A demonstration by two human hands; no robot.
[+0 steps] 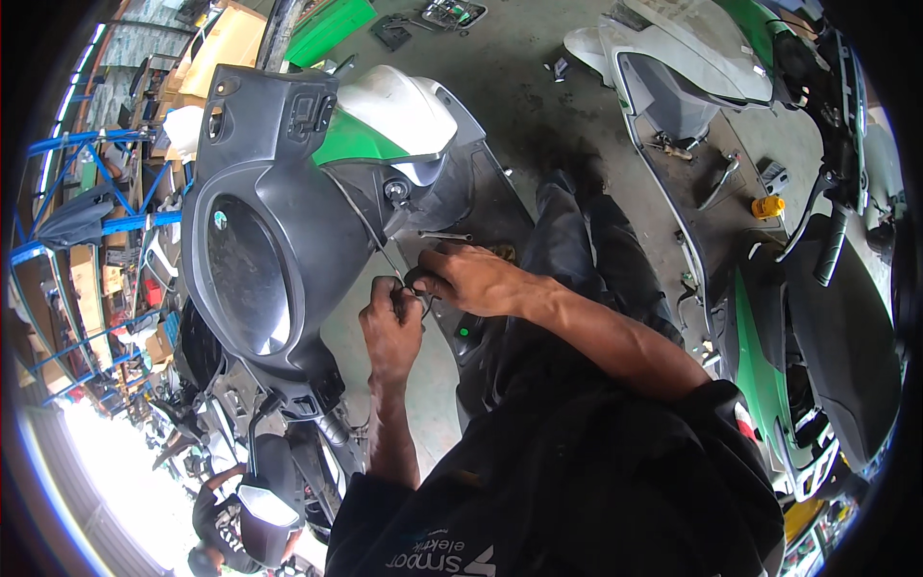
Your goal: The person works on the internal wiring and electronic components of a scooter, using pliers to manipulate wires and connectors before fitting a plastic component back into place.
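Note:
A thin cable (pixel 386 256) comes out along the side of a scooter's dark grey front cover (pixel 332 240) and ends between my hands. My left hand (pixel 392 329) is closed, its fingertips pinching the cable near its end. From the other side, my right hand (pixel 473 279) grips the same spot, thumb and forefinger around a small black piece whose kind I cannot make out. A short dark wire hangs below the fingers. The scooter's glossy black oval panel (pixel 248 274) lies left of my hands, with a white and green panel (pixel 385 120) beyond.
A metal wrench (pixel 445 236) lies just beyond my right hand. At right stands another scooter with a black seat (pixel 841 356) and a yellow object (pixel 768 207) on its footboard. Blue shelving (pixel 106 226) lines the left. Another person (pixel 226 514) is at lower left.

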